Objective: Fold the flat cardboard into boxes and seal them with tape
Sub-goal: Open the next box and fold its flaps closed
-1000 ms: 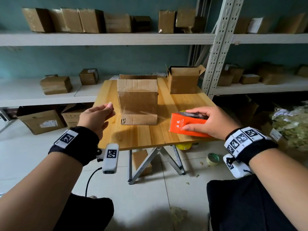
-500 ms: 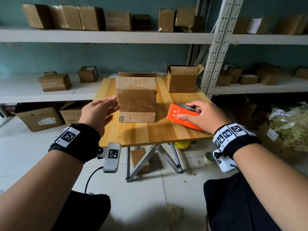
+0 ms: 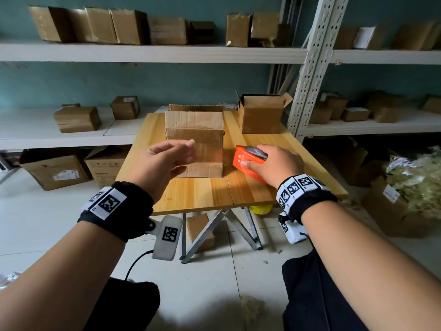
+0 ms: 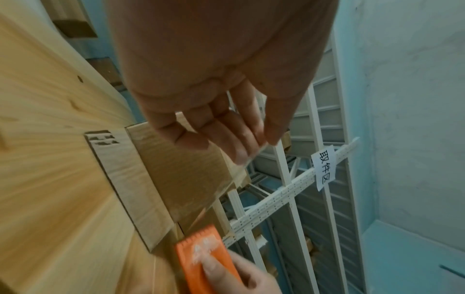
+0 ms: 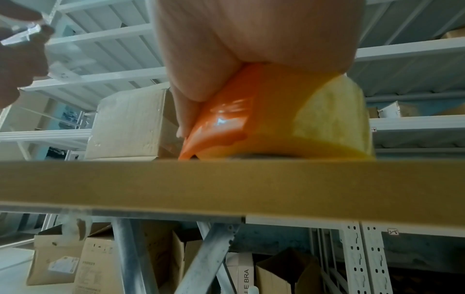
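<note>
Two hands are being used: the orange tape dispenser (image 3: 248, 161) is being gripped by the right hand (image 3: 276, 164) at frame centre, ready for sealing, while the tape end (image 4: 256, 154) is being pinched by the left hand (image 3: 164, 163) before the cardboard box (image 3: 194, 142).

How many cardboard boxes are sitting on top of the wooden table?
2. One box stands in the middle, just beyond the left hand. An open box sits at the far right corner. Cardboard pokes up behind the middle one; that might be another.

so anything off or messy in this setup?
Mostly tidy. Pale scraps of debris litter the tiled floor near the person's legs, and a yellow tape roll sits under the wooden folding table. The brown cardboard box stands upright, undamaged.
</note>
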Demonstrator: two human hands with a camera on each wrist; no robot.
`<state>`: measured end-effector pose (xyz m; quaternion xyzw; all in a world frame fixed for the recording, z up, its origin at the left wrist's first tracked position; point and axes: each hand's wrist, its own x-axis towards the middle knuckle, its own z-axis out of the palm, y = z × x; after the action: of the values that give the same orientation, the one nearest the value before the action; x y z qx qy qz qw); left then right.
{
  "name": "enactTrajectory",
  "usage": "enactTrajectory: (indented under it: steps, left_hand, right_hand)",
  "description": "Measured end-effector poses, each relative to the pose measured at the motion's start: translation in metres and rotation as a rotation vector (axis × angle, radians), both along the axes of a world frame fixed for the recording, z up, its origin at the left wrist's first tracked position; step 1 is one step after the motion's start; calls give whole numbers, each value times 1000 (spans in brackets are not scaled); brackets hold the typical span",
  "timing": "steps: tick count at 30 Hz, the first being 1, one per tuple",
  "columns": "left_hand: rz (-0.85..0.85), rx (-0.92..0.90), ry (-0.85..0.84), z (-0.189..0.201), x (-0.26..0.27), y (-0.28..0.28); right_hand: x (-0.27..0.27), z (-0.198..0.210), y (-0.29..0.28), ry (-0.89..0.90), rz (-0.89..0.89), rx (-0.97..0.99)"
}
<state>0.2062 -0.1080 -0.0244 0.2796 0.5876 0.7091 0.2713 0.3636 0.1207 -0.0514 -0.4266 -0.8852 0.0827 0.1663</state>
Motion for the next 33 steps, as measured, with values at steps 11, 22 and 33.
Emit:
enactTrajectory:
  steps: [11,22,33]
  left_hand:
    - [-374,-256,220,-12,22,16]
    - [-398,-74,258,-2,26,24]
    - [-351,156,-118,7,26,11]
  right_hand:
    - [-22,-5,3,-22,-61,-1]
    - [-26,-2,3,-12,-93,-60]
    - [-16,0,12,11,-111,-112]
